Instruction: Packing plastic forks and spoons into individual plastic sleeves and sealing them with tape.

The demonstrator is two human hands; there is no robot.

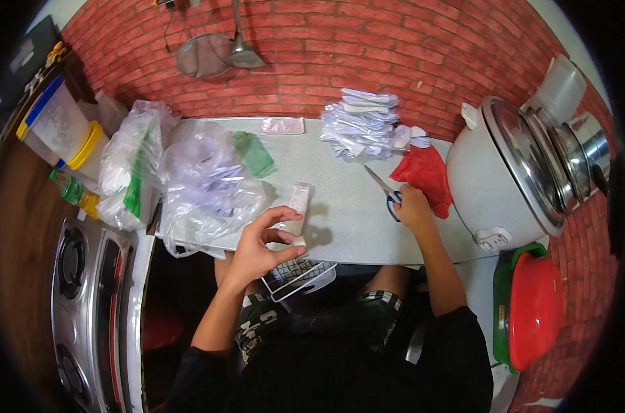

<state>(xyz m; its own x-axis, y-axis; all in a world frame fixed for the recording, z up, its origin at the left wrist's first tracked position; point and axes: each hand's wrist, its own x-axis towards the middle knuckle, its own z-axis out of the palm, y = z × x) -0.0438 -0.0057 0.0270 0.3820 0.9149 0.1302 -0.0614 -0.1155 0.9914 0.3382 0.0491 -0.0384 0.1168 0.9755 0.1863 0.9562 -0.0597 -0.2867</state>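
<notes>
My left hand (263, 245) is over the table's front edge, fingers curled and apart, with a small whitish piece at the fingertips; whether it is gripped is unclear. Just beyond lies a narrow clear plastic packet (300, 199) with pale contents. My right hand (413, 206) is on the handles of the scissors (389, 192), whose blades point towards the wall on the table. Behind the scissors is a pile of plastic-wrapped white packets (361, 124), beside a red cloth or bag (427, 173). On the left, a clear plastic bag (204, 191) holds white plastic cutlery, forks among it.
A green plastic piece (254, 154) and a flat pinkish packet (282, 126) lie on the table (338, 206). A large white rice cooker (477, 180) stands right, above red and green basins (534, 310). Bagged goods (129, 170) and a gas stove (80, 310) are left.
</notes>
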